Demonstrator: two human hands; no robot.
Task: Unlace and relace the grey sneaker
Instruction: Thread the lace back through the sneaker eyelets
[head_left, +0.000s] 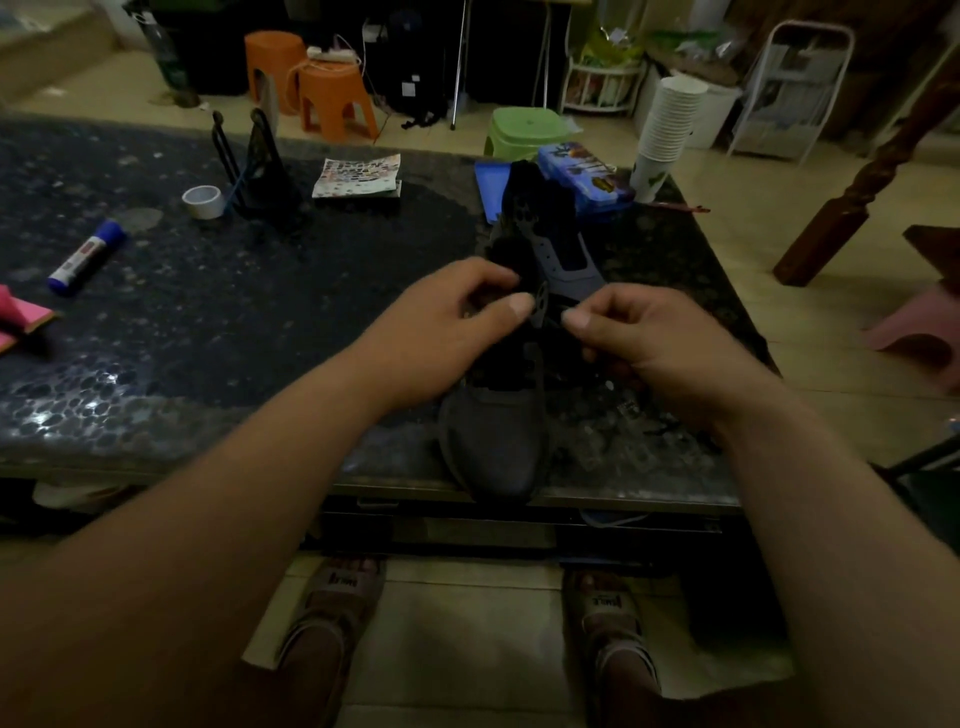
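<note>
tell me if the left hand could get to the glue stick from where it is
Probably yes: the glue stick lies on the table, leftward of the left hand, only bare tabletop between them, though that hand is pinching at the grey sneaker now.

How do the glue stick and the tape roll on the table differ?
Shape: the glue stick is a long tube, the tape roll a ring. Colour: the glue stick has a blue cap, the tape roll is plain white. Both lie on the table, left of the sneaker, untouched.
</note>
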